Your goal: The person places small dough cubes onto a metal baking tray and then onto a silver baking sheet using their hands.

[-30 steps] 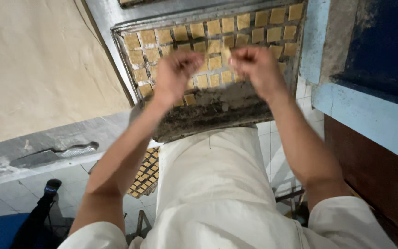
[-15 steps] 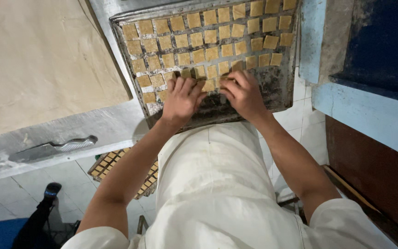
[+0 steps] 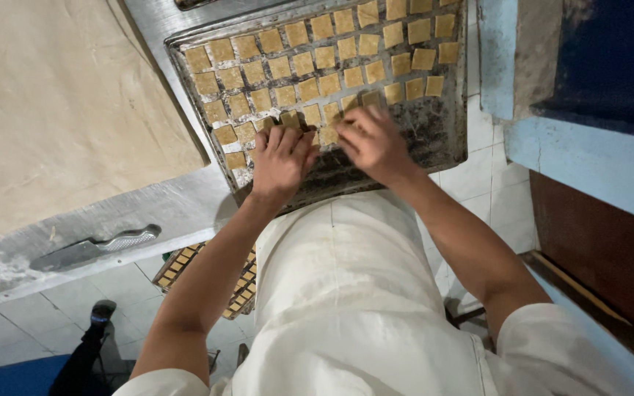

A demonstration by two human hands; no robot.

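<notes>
A dark, flour-dusted metal baking tray (image 3: 442, 139) lies in front of me, its near edge over my white apron. Rows of small square tan dough pieces (image 3: 310, 66) cover most of it. My left hand (image 3: 282, 158) rests palm down at the tray's near edge, fingertips on the dough squares in the nearest row. My right hand (image 3: 372, 143) is beside it, fingers curled over a few squares near the tray's middle. Whether a piece is pinched between the fingers is hidden.
A large sheet of rolled beige dough (image 3: 60, 117) covers the metal worktable (image 3: 177, 209) at left. A knife (image 3: 93, 249) lies on the table's near edge. Another tray of squares (image 3: 240, 290) sits lower down, below the table. Blue-painted ledge (image 3: 588, 169) at right.
Both hands have come down from the tray's middle rows to its near rows and now lie flatter on the squares. The view has shifted so more of the tray shows.
</notes>
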